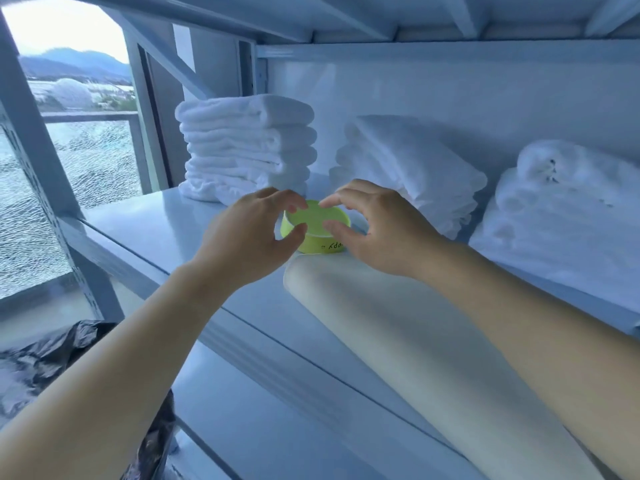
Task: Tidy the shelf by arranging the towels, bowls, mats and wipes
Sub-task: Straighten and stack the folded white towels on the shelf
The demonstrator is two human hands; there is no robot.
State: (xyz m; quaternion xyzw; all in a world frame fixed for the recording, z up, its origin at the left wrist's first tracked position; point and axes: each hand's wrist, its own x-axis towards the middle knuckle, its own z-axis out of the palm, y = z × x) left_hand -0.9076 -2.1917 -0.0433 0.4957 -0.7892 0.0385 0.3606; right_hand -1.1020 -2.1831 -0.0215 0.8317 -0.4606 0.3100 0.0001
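A small yellow-green bowl [317, 223] stands upside down on the white shelf board [156, 220], with dark writing on its side. My left hand [252, 233] curls around its left side, thumb low on the wall and fingers over the rim. My right hand [374, 226] touches its right side with thumb and fingertips. A rolled cream mat [408, 341] lies in front of the bowl and sticks out past the shelf edge. A neat stack of folded white towels [247, 147] stands behind the bowl at left.
A slumped pile of folded white cloths [412, 171] leans at centre right, and a loose heap of white towels [568, 216] fills the right. A lower shelf [263, 427] lies below. A black plastic bag [45, 362] sits at bottom left, beside a window [69, 98].
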